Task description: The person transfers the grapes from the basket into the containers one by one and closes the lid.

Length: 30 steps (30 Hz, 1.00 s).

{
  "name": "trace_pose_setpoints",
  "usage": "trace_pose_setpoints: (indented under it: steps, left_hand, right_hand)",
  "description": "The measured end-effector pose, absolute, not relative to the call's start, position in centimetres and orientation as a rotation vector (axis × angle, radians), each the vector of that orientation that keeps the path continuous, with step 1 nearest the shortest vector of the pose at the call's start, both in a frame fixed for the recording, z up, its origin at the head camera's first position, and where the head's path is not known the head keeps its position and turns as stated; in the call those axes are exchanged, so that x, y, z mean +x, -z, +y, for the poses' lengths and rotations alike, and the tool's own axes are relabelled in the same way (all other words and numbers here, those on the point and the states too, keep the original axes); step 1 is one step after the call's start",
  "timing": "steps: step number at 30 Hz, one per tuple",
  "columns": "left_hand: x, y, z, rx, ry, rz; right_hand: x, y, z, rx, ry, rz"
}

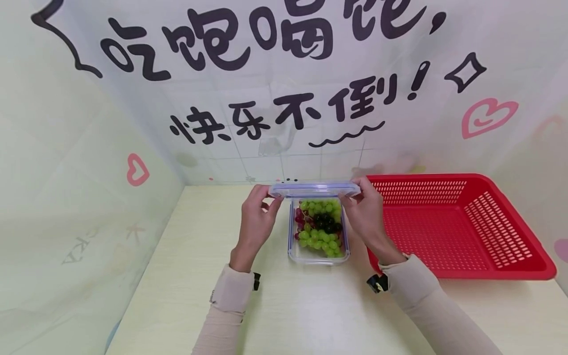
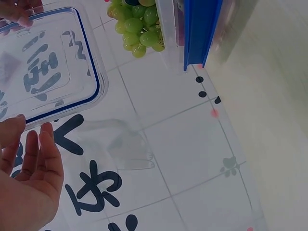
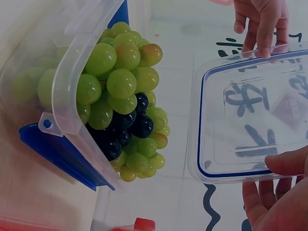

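A clear plastic lid (image 1: 315, 189) with a blue seal is held up on edge by both hands. My left hand (image 1: 258, 217) pinches its left end, thumb on the near face. At the opposite end my right hand (image 1: 366, 212) pinches it the same way. Just below and in front of the lid stands a clear food container (image 1: 310, 259) with blue side clips. Green grapes (image 1: 318, 239), dark grapes (image 1: 327, 223) and some red ones fill it. In the right wrist view the green grapes (image 3: 120, 84) bulge above the rim, and the lid (image 3: 250, 115) is apart from them.
A red plastic basket (image 1: 435, 236) with slotted sides stands at the right, close to my right forearm. The pale wooden table (image 1: 186, 296) meets a printed wall sheet (image 1: 266, 162) at the back.
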<state>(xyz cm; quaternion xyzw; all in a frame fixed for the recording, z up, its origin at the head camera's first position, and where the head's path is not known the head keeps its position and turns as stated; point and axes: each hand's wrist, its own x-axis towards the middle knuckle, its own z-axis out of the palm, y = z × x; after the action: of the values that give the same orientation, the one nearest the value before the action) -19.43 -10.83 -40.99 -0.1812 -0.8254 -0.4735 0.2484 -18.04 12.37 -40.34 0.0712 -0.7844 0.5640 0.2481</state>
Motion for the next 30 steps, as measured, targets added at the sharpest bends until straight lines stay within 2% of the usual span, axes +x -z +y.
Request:
trace_pose_setpoints:
  steps: [30]
  left_hand:
    - [-20.8, 43.1, -9.9, -0.518, 1.325, -2.247]
  right_hand:
    - [-18.9, 41.7, 13.7, 0.249, -1.394, -2.258]
